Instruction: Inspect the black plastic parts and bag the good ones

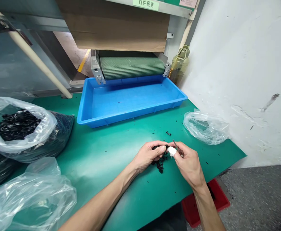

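My left hand (pixel 147 156) is closed in a pinch on a small black plastic part, mostly hidden by the fingertips. Close against it, my right hand (pixel 190 164) grips a thin dark tool (pixel 177 147), slim like a blade or tweezers; its exact kind does not show. White wrapping (pixel 171 151) covers the right thumb tip. Beneath the left fingers lies a cluster of black plastic parts (pixel 160 167) on the green mat (pixel 101 176). One small black piece (pixel 168 133) rests just beyond the hands, with thin black scraps scattered around.
A blue tray (pixel 130 116) sits under the end of a green conveyor belt (pixel 133 68). To the left stands an open bag of black parts (pixel 20 125), with a crumpled clear bag (pixel 34 192) nearer. Another clear bag (pixel 206 128) lies by the right wall. A red bin (pixel 218 195) is below the table edge.
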A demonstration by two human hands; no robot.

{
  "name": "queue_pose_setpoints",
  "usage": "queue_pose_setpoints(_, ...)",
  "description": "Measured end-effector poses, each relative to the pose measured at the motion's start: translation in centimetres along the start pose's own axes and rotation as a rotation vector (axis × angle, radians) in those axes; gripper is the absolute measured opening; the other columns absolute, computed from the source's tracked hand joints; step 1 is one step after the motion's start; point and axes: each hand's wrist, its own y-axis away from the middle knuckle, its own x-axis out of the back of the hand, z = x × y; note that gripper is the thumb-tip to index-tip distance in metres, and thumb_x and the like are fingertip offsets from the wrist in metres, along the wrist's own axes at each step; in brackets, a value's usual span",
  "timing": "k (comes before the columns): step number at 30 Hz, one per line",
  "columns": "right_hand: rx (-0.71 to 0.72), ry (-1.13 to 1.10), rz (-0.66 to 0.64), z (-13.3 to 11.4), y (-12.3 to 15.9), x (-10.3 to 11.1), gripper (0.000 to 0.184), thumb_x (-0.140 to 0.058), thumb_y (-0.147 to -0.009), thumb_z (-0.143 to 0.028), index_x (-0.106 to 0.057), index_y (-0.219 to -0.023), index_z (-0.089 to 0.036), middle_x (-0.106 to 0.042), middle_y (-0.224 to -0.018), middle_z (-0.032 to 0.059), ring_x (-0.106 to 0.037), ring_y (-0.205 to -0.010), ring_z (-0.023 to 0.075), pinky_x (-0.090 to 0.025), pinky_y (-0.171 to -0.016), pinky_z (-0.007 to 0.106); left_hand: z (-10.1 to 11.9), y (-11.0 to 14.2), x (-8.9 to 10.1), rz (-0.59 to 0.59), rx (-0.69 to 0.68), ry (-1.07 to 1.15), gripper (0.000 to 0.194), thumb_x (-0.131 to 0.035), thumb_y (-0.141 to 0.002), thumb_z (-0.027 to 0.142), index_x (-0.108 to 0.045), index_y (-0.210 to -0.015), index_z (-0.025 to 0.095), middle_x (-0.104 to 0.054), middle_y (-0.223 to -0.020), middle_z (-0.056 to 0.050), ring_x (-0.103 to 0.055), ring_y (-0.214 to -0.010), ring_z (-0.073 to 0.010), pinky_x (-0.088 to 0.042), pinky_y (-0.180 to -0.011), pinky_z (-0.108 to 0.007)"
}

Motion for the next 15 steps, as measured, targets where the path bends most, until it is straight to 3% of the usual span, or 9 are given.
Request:
queue_pose_setpoints(5,0.047,0.012,0.000,-0.50,0.21,0.19,0.028,-0.047,-0.085,-0.023,-0.068,-0.103,-0.021,-0.069,-0.100,0.0052,-0.063,-0.083,0.0168,-0.048,-0.071,0.025,-0.30,0.04,-0.34,0.032,-0.042,0.032,0.043,-0.075,-0.072,0.044,-0.070,-0.101,0.014,-0.046,-0.058,0.004,-0.032,-0.050,-0.0060,-0.021,-0.047,-0.021)
queue_pose_setpoints(12,0.073,0.146,0.055,-0.51,0.58,-0.45,0.018,-0.049,-0.083,-0.020,-0.066,-0.090,-0.021,-0.067,-0.081,0.0011,-0.054,-0.062,0.0125,-0.041,-0.057,0.023,-0.94,-0.09,-0.56,0.049,-0.038,-0.003,0.046,-0.061,-0.079,0.059,-0.065,-0.085,0.014,-0.041,-0.048,0.006,-0.026,-0.042,-0.0059,-0.015,-0.041,-0.020)
queue_pose_setpoints(15,0.150,0.202,0.056,-0.13,0.72,-0.59,0.021,-0.046,-0.086,-0.019,-0.064,-0.095,-0.021,-0.066,-0.088,0.0030,-0.059,-0.073,0.0149,-0.044,-0.064,0.024,-1.01,-0.20,-0.54,0.050,-0.020,0.055,0.044,-0.062,-0.078,0.058,-0.063,-0.084,0.014,-0.040,-0.045,0.007,-0.024,-0.040,-0.0053,-0.014,-0.040,-0.020)
